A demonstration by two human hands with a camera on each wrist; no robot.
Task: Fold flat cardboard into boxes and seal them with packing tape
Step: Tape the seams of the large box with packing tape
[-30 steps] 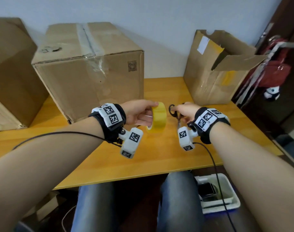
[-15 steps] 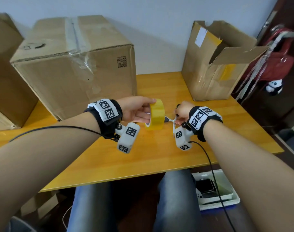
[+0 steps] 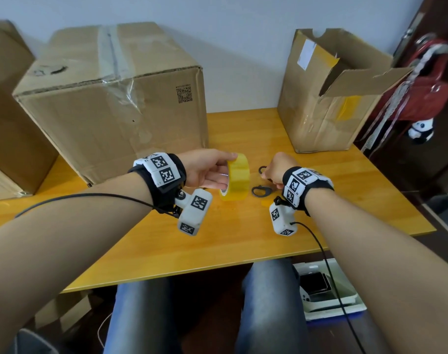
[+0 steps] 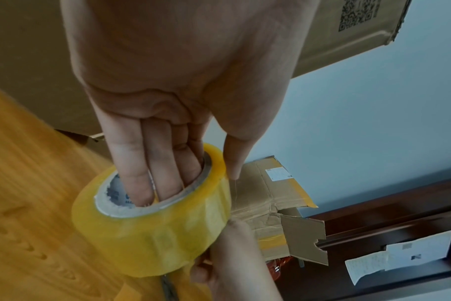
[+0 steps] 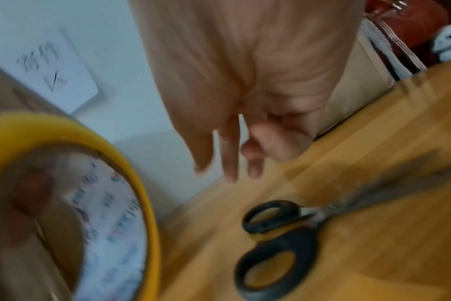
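My left hand (image 3: 207, 169) hooks its fingers through the yellow tape roll (image 3: 237, 177), held above mid-counter (image 3: 243, 238). My right hand (image 3: 275, 169) hangs relaxed, empty, over the scissors (image 3: 262, 190) lying flat. Find the tape's loose end before pulling; keep the roll steady.

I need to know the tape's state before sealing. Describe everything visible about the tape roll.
The tape roll is translucent yellow packing tape wound on a pale printed core. The left hand holds it on edge just above the wooden table, fingers pushed through the core, thumb on the outer rim. No free end shows clearly. Black-handled scissors lie beside it.
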